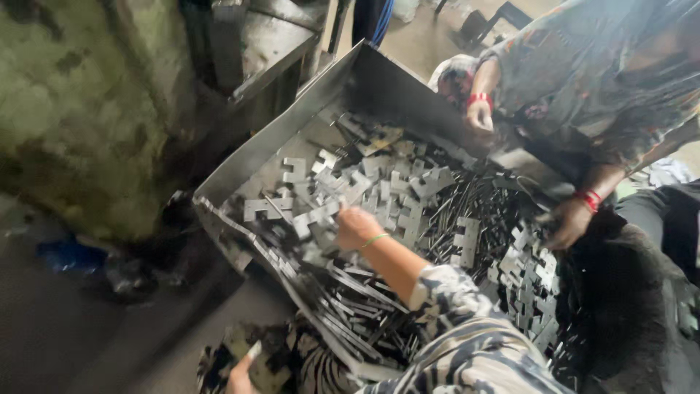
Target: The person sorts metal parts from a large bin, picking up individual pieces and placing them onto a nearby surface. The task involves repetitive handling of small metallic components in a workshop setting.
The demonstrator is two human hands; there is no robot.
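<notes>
A big metal tray holds a heap of flat E-shaped metal plates and thin dark metal strips. My right hand, with a green bangle at the wrist, reaches into the middle of the heap, its fingers closed on some plates. My left hand is low at the bottom edge, outside the tray's near rim, gripping a small pale metal piece. Most of that hand is cut off by the frame.
Another person in patterned clothes stands at the tray's far right, one hand on the back rim and the other hand in the plates, both with red bangles. A grimy green machine body rises on the left. Dark floor lies below it.
</notes>
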